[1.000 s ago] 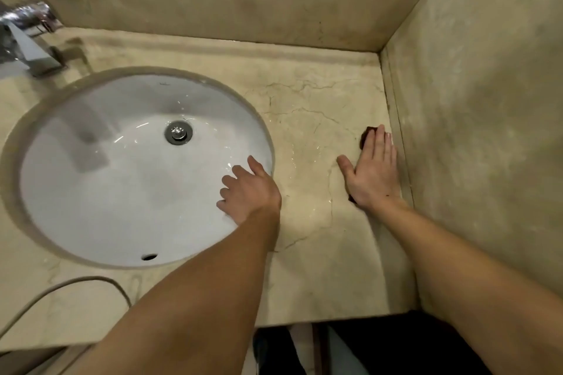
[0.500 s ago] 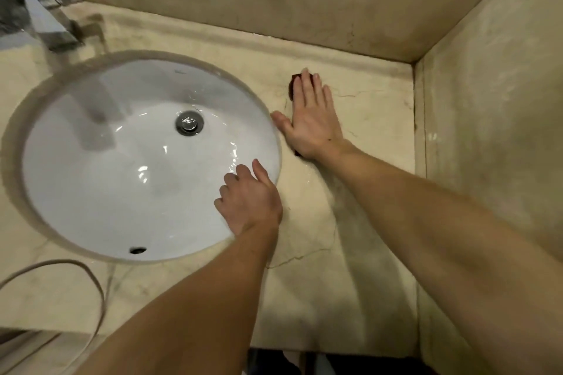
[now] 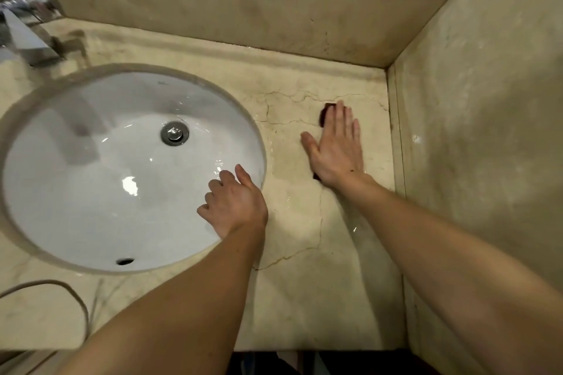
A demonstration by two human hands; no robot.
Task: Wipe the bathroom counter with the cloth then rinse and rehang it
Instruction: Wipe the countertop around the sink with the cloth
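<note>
The right hand lies flat, fingers spread, pressing a dark cloth onto the counter between the sink and the right wall. Bare counter lies open toward the front edge. The left hand rests on the sink rim, fingers loosely curled, holding nothing.

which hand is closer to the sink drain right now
Left. The left hand rests on the basin's right rim, just right of and nearer the camera than the drain. The right hand is farther right, flat on the cloth on the counter.
</note>
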